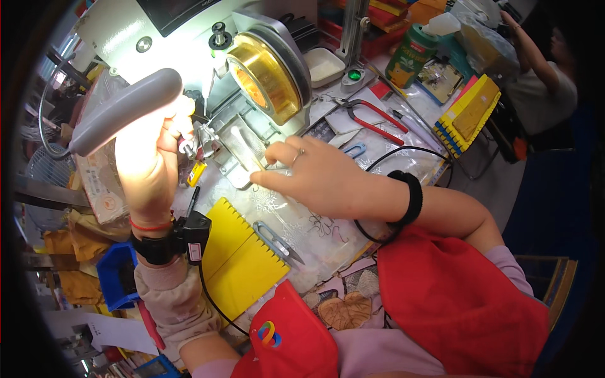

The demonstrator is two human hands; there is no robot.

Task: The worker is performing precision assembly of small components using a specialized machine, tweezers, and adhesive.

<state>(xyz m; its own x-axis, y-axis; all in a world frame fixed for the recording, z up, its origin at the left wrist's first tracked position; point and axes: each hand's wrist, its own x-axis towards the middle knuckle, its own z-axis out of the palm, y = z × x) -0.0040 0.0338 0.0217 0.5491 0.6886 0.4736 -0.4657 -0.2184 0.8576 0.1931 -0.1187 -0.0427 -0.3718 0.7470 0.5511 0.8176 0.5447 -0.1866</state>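
Grey mach. bed [239, 180] w/ rounded front, gold roll [277, 82] (v. shiny)

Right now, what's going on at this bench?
A person has both hands at a machine with a gold spool. In the bright light, the left hand is at a small metal fixture; whether its fingers grip anything is unclear. The right hand is at the near end of the tray, with its grip also unclear. Pliers lie off to the right, and snips lie by the yellow board, closer to the body.
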